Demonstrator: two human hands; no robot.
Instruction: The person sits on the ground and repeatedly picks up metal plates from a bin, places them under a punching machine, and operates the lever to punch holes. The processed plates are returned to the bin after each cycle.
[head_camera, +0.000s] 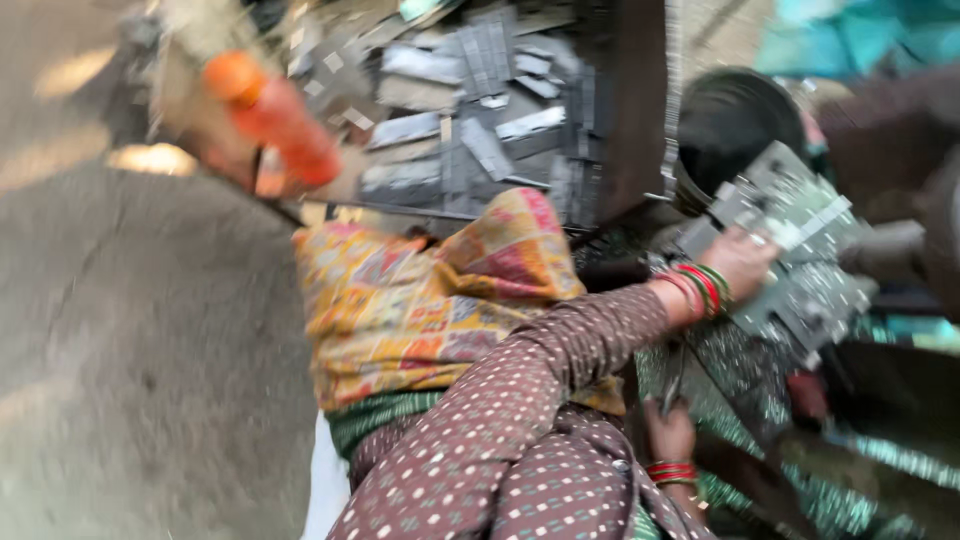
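Grey flat metal plate (790, 235), stiff, judged weighty and sharp-edged: held at its near edge by the left hand (742, 262), fingers closed over it. Right hand (668, 428) grips a thin dark tool (672, 380).

A single head-worn camera looks steeply down, tilted and blurred, close over the person's lap and arms.

bare floor (120, 330) lies open at the left; metal strips (480, 120), orange bottle (275, 118) and black bucket (735, 125) crowd the top.
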